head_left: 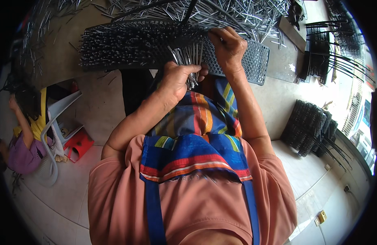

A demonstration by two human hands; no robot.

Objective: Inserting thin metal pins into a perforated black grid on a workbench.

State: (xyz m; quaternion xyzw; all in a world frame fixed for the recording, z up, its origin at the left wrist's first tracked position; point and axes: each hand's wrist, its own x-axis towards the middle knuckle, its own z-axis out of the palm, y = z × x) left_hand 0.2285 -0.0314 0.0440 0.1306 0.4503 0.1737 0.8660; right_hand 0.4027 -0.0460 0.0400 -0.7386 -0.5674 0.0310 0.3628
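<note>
- Silvery metal strips [195,52] form a loose, fanned bundle in our left hand [175,78], at the near edge of a perforated plate [256,61].
- Left fingers: closed around the bundle. We lay the thumb across the strips, pointing right; fingertips show at the bundle's right side. Strip ends project above and below the thumb.
- Right hand [232,49]: we hold it above the plate, to the right of the bundle, with the wrist over the plate's near edge. Its fingers are curled inward, not spread, and directed left. We cannot tell whether the fingertips pinch a strip or touch the plate.
- Plate: dark rods [119,47] fill it from the left edge to about the bundle. Open holes show from there to the right corners.
- Worktop [60,61]: the plate lies along its near edge. A pile of loose strips [254,16] covers much of the far side; a flat board [292,32] lies to the right of the pile.
</note>
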